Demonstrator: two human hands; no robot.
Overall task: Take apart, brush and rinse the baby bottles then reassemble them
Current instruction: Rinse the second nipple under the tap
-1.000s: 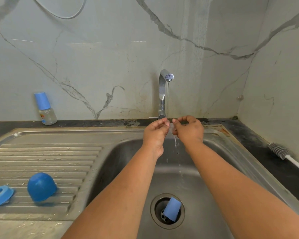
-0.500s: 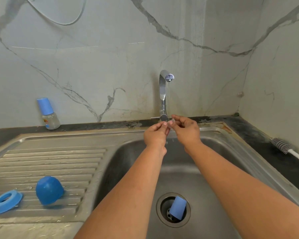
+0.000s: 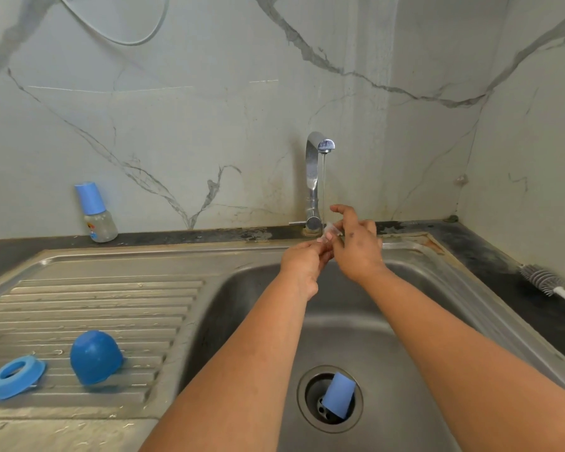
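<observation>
A small clear teat (image 3: 329,232) is under the thin stream from the tap (image 3: 316,164). My left hand (image 3: 304,264) pinches its lower edge. My right hand (image 3: 356,246) holds it from the right, with the forefinger raised. Both hands are over the back of the sink basin (image 3: 388,337). A blue dome cap (image 3: 94,357) and a blue collar ring (image 3: 15,376) lie on the ribbed drainboard (image 3: 111,305). A light blue cap (image 3: 338,394) lies tilted in the drain hole. A whole small bottle with a blue cap (image 3: 95,213) stands on the dark counter by the wall.
A grey bottle brush (image 3: 542,278) with a white handle lies on the dark counter at the right, near the corner wall. Marble walls close in the back and the right. A cable loop hangs at the top left.
The teat and both hands have risen a little towards the tap base. My right forefinger has lifted off and now points up. The view has tilted slightly.
</observation>
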